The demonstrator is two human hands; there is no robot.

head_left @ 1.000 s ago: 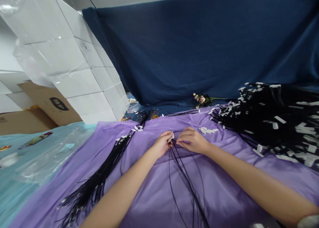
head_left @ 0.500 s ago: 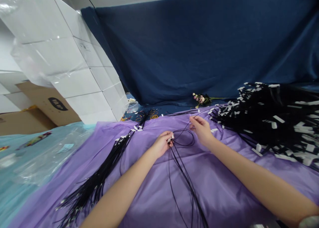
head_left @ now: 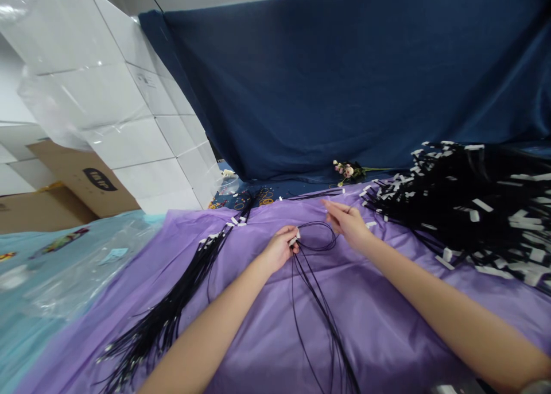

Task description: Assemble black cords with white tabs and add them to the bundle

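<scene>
My left hand (head_left: 282,249) is closed on a few thin black cables with small white connectors (head_left: 294,238) at its fingertips. From this grip a cable loop (head_left: 316,248) reaches to the right, while the loose cable lengths (head_left: 323,303) hang down and toward me over the purple cloth (head_left: 262,325). My right hand (head_left: 348,226) is at the right end of the loop, its fingers stretched out to the left and a little blurred. I see nothing held between them.
A bundle of black cables (head_left: 185,290) with white ends lies on the left. A large heap of similar cables (head_left: 465,210) fills the right side. Behind are a small flower sprig (head_left: 348,171) and a dark blue curtain (head_left: 344,84). White boxes (head_left: 107,101) stand stacked at the left.
My right fingers have straightened and shifted slightly left; the thin strand that was at their tips no longer shows there. My left hand and the loop stay in place.
</scene>
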